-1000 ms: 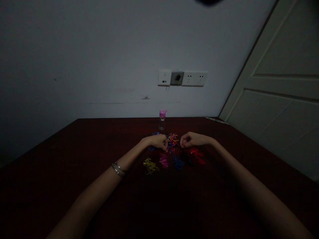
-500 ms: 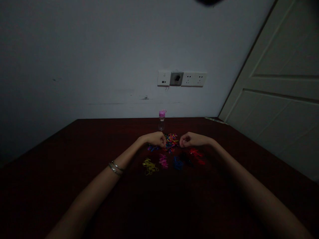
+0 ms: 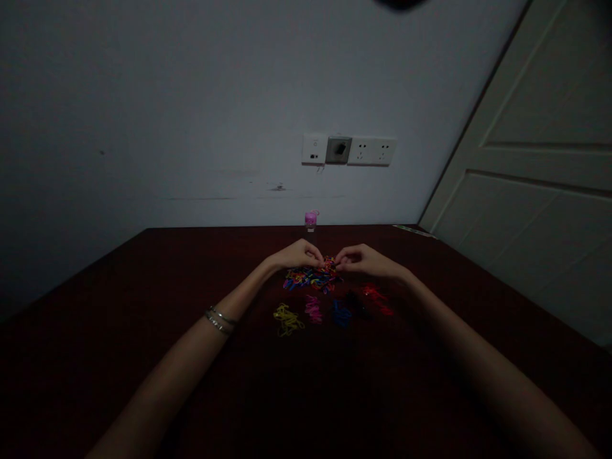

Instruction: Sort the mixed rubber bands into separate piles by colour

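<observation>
A mixed pile of small coloured loops, which look like elastic bands [image 3: 310, 278], lies on the dark red table [image 3: 306, 395]. My left hand [image 3: 301, 254] reaches the pile's far side, thumb and fingers pinched at the bands. Opposite it, my right hand [image 3: 364, 261] has its fingertips curled in at the pile's right edge. Whatever sits between the fingertips is too small to make out. Nearer to me are separate heaps: yellow bands [image 3: 287, 320], pink bands [image 3: 313, 309], blue bands [image 3: 341, 313], black-looking bands [image 3: 359, 304] and red bands [image 3: 377, 298].
Behind my left hand stands a clear bottle with a pink cap [image 3: 310, 218], its lower part dim. A wall with sockets [image 3: 371, 152] rises at the table's back edge. To the right is a pale panelled door [image 3: 540, 210]. The light is low.
Both hands have shifted slightly up and away from me. The left fingers have moved off the pile's middle, uncovering more bands. The right fingers have stretched out from a curled fist towards the pile.
</observation>
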Action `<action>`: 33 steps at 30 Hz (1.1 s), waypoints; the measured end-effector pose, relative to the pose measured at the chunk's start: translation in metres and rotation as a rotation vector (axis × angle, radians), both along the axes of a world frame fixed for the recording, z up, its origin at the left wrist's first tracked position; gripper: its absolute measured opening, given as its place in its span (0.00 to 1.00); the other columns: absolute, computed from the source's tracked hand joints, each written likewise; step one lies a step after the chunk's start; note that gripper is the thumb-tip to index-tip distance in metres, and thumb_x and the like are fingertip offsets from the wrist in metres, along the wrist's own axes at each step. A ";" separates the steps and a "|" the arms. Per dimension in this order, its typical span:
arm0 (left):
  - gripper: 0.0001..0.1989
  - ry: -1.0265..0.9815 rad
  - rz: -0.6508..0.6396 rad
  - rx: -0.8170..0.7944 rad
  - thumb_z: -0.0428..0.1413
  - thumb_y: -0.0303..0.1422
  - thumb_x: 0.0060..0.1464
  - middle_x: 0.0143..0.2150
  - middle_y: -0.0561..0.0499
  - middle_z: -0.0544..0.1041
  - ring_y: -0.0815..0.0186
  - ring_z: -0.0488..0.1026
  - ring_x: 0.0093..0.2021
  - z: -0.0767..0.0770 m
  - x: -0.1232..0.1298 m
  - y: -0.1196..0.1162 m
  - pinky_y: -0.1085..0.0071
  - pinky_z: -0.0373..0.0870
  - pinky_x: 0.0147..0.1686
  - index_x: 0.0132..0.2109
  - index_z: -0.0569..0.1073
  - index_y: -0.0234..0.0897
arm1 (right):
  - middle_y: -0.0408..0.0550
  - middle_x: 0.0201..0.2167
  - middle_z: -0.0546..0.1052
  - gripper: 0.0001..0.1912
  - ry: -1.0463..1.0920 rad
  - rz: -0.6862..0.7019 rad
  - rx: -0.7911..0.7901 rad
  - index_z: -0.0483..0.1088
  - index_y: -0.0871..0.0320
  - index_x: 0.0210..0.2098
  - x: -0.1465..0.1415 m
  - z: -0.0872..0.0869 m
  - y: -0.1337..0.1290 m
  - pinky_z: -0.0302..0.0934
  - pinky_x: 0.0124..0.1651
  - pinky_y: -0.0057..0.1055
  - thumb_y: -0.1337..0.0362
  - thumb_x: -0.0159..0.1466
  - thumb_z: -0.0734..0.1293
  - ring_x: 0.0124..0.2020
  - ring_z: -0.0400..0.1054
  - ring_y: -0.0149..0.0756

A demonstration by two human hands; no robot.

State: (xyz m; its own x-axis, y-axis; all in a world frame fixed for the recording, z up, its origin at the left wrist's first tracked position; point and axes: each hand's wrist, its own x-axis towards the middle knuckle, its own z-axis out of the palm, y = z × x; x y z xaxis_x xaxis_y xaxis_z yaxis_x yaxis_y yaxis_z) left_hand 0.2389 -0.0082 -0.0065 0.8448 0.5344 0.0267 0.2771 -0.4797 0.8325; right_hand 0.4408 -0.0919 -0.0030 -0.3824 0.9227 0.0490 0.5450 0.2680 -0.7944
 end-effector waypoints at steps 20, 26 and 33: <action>0.09 -0.022 -0.043 0.019 0.56 0.31 0.41 0.22 0.53 0.70 0.75 0.61 0.23 -0.009 0.009 -0.003 0.76 0.56 0.25 0.31 0.75 0.29 | 0.46 0.26 0.71 0.12 -0.067 0.041 0.077 0.70 0.63 0.32 -0.008 -0.001 0.001 0.56 0.29 0.25 0.60 0.55 0.62 0.27 0.62 0.29; 0.09 0.002 -0.079 0.031 0.56 0.31 0.42 0.22 0.54 0.68 0.76 0.59 0.22 -0.009 0.009 -0.003 0.76 0.55 0.24 0.32 0.75 0.29 | 0.46 0.25 0.71 0.11 -0.088 0.062 0.045 0.70 0.63 0.32 -0.011 0.002 -0.002 0.54 0.28 0.24 0.63 0.54 0.61 0.25 0.61 0.27; 0.11 0.166 -0.166 0.174 0.58 0.32 0.41 0.17 0.59 0.60 0.77 0.53 0.19 -0.003 0.000 0.000 0.77 0.48 0.20 0.33 0.75 0.29 | 0.44 0.22 0.69 0.10 -0.232 0.062 -0.023 0.70 0.63 0.29 0.020 0.007 0.004 0.53 0.25 0.24 0.65 0.50 0.62 0.23 0.59 0.26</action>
State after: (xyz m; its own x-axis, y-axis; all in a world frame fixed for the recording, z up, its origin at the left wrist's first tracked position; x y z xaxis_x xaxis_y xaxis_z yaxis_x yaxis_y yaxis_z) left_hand 0.2393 -0.0080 -0.0092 0.9207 0.3882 -0.0403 0.3089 -0.6615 0.6834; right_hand 0.4612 -0.0876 0.0036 -0.4369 0.8970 -0.0674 0.6965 0.2899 -0.6563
